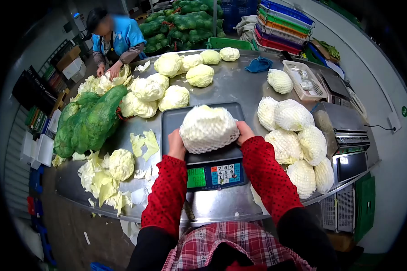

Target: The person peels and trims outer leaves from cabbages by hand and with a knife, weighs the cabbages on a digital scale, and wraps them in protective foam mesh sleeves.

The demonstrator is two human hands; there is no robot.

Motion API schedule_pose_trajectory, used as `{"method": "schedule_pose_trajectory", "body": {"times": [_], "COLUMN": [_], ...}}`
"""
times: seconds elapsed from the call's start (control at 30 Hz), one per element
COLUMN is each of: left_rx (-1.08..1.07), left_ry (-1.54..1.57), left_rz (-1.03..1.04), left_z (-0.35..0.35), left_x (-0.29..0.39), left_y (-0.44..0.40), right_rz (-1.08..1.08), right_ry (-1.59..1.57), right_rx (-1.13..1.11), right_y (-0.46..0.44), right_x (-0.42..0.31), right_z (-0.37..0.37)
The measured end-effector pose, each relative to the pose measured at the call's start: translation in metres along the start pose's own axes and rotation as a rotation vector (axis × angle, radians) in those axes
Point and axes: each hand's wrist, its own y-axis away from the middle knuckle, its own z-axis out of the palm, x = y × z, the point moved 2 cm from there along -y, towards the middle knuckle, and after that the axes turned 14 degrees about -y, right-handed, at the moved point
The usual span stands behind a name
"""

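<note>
Between my two hands is a cabbage [208, 128] wrapped in a white foam net, its pale top showing. My left hand [176, 143] presses its left side and my right hand [244, 132] its right side. It is over the dark pan of a digital scale [169, 122]; whether it rests on the pan I cannot tell. The scale's green display is lit beside a keypad [223, 174]. To the right lie several net-wrapped cabbages [294, 115] in a pile. Bare cabbages [168, 64] sit beyond the scale to the left.
A green mesh sack [92, 119] of cabbages and loose trimmed leaves [105, 180] cover the left side. Across the table a person in blue [126, 36] handles leaves. A white basket [305, 81], a blue cloth [258, 64] and a metal machine [343, 126] stand right.
</note>
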Motion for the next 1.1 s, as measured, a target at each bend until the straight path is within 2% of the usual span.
{"method": "schedule_pose_trajectory", "body": {"times": [0.03, 0.07, 0.1, 0.13, 0.17, 0.2, 0.23, 0.27, 0.3, 0.33, 0.4, 0.43, 0.47, 0.53, 0.6, 0.67, 0.7, 0.73, 0.8, 0.83, 0.87, 0.9, 0.93, 0.97, 1.03, 1.07, 1.1], "left_rx": [0.051, 0.102, 0.135, 0.16, 0.086, -0.048, -0.132, -0.214, -0.176, -0.174, -0.3, -0.348, -0.341, -0.45, -0.398, -0.366, -0.348, -0.352, -0.325, -0.328, -0.33, -0.293, -0.256, -0.166, -0.199, -0.229, -0.245], "left_ry": [0.012, 0.023, 0.041, 0.069, 0.158, 0.099, 0.278, 0.454, 0.461, 0.465, 0.33, 0.197, 0.199, -0.107, -0.221, -0.68, -0.742, -0.743, -0.59, -0.502, -0.498, -0.427, -0.359, -0.477, -0.496, -0.508, -0.604], "left_rz": [-0.009, -0.017, -0.019, -0.012, -0.062, 0.025, -0.058, -0.149, -0.118, -0.122, -0.01, -0.06, -0.06, 0.051, 0.085, 0.205, 0.236, 0.236, 0.059, 0.026, 0.03, 0.045, 0.056, 0.126, 0.193, 0.25, 0.262], "left_z": [-0.001, -0.003, -0.006, -0.007, 0.002, -0.004, -0.004, 0.0, -0.002, -0.003, -0.012, -0.018, -0.02, -0.022, -0.023, -0.02, -0.024, -0.022, -0.017, -0.016, -0.011, -0.008, -0.006, -0.003, -0.001, -0.001, -0.006], "left_x": [-0.004, -0.008, -0.019, -0.027, -0.013, -0.015, -0.021, -0.021, -0.02, -0.017, -0.003, 0.006, 0.016, 0.032, 0.034, 0.033, 0.026, 0.024, 0.024, 0.026, 0.03, 0.033, 0.035, 0.038, 0.035, 0.029, 0.022], "left_y": [-0.009, -0.017, -0.031, -0.045, -0.03, -0.034, -0.039, -0.036, -0.032, -0.034, -0.031, -0.028, -0.014, 0.01, 0.024, 0.042, 0.034, 0.03, 0.024, 0.022, 0.022, 0.023, 0.025, 0.028, 0.03, 0.03, 0.025], "right_rz": [0.055, 0.038, 0.356, 0.541, 0.711, 0.758, 0.605, 0.623, 0.647, 0.775, 0.928, 0.914, 0.92, 1.044, 1.036, 0.944, 0.975, 0.954, 0.944, 0.878, 0.817, 0.731, 0.735, 0.775, 0.761, 0.716, 0.542], "right_ry": [-0.03, 0.05, -0.327, -0.545, -0.761, -0.827, -0.583, -0.831, -1.075, -1.346, -1.304, -1.225, -1.225, -1.195, -1.22, -0.92, -0.809, -0.736, -0.82, -0.739, -0.657, -0.575, -0.575, -0.608, -0.667, -0.557, -0.435], "right_rx": [-0.057, -0.143, 0.001, 0.097, 0.241, 0.339, 0.161, 0.19, 0.226, 0.287, 0.297, 0.28, 0.274, 0.216, 0.147, -0.043, -0.123, -0.162, -0.141, -0.176, -0.209, -0.12, -0.116, -0.179, -0.332, -0.307, -0.178], "right_y": [-0.003, -0.013, -0.016, -0.02, -0.023, -0.019, -0.017, -0.02, -0.022, -0.027, -0.013, -0.011, -0.009, -0.002, 0.002, 0.013, 0.02, 0.021, 0.019, 0.018, 0.016, 0.015, 0.016, 0.017, 0.017, 0.018, 0.011], "right_x": [-0.052, 0.024, 0.011, -0.01, -0.032, -0.042, -0.024, -0.025, -0.025, -0.024, -0.045, -0.039, -0.046, -0.066, -0.074, -0.087, -0.09, -0.095, -0.095, -0.096, -0.103, -0.111, -0.114, -0.114, -0.136, -0.153, -0.154], "right_z": [0.001, 0.007, 0.009, 0.01, 0.011, 0.012, 0.011, 0.017, 0.024, 0.027, 0.017, 0.016, 0.015, 0.015, 0.017, 0.022, 0.03, 0.033, 0.032, 0.033, 0.036, 0.039, 0.036, 0.033, 0.024, 0.015, 0.007]}}
